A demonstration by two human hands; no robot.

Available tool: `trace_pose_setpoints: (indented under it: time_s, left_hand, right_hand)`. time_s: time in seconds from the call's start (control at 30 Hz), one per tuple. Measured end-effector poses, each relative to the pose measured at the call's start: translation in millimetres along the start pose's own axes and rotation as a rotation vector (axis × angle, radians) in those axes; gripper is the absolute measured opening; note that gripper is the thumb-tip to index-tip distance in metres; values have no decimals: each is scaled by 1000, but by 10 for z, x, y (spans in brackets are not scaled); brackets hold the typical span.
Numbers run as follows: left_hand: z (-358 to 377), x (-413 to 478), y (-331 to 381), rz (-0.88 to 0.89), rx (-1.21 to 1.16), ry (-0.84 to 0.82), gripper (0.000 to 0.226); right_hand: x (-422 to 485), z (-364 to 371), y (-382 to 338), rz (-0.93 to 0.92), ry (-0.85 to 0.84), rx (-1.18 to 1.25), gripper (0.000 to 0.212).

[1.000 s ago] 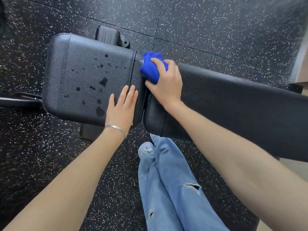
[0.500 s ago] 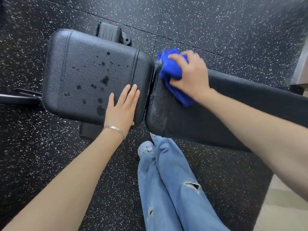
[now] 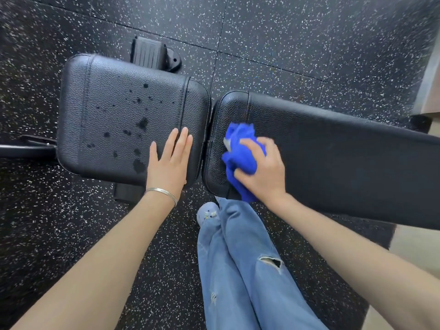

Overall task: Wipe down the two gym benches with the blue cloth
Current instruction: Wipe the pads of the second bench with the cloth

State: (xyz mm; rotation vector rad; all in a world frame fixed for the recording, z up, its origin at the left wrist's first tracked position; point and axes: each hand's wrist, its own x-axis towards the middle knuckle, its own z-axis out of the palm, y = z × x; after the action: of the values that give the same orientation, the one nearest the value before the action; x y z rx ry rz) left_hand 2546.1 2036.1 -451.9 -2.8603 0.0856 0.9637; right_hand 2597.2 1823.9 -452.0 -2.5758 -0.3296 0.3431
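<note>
Meanwhile the right hand (image 3: 264, 172) grips the bunched blue cloth (image 3: 240, 153) on the long bench pad (image 3: 333, 151), as the left hand (image 3: 170, 163) rests flat-fingered on the spotted seat pad (image 3: 114, 110).

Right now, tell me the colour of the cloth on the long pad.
Bright blue cloth, bunched in the right hand; the head view shows it clearly.

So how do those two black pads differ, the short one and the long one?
The short pad is squarish with dark spots; the long pad is elongated and shows none. The left hand rests flat on the short pad; the right hand holds the blue cloth on the long pad. Both are black and pebbled.
</note>
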Motion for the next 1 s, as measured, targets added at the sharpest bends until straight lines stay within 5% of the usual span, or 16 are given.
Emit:
trace_pose_setpoints:
  time_s: [0.1,0.2,0.27,0.43,0.53,0.77,0.9,1.0]
  left_hand:
    - [-25,-2,-5,-4,-1,-19,104]
    - [-44,-14,12,-6,-14,-18,100]
    - [-47,-26,35,-22,-24,-5,91]
    - [-39,-26,9,-5,-8,-11,102]
    - [-17,-19,15,2,-8,7,102]
    - [51,-6,-93,50,-34,59,108]
    - [111,-44,-218,143,3,85,95]
    - [229,-125,-408,232,40,123,81]
  right_hand:
    - [-317,-107,191,-369,-204,-101,59]
    - [-9,-216,259,-601,-234,-222,48]
    - [364,-198,144,-479,-157,-276,49]
    - [1097,65,-393,283,108,-27,57]
    - [907,211,-576,395,233,70,57]
    - [-361,443,-518,-50,-22,-130,63]
    - [-762,263,-86,-556,-169,-379,49]
    - [-874,101,98,-532,-184,-488,44]
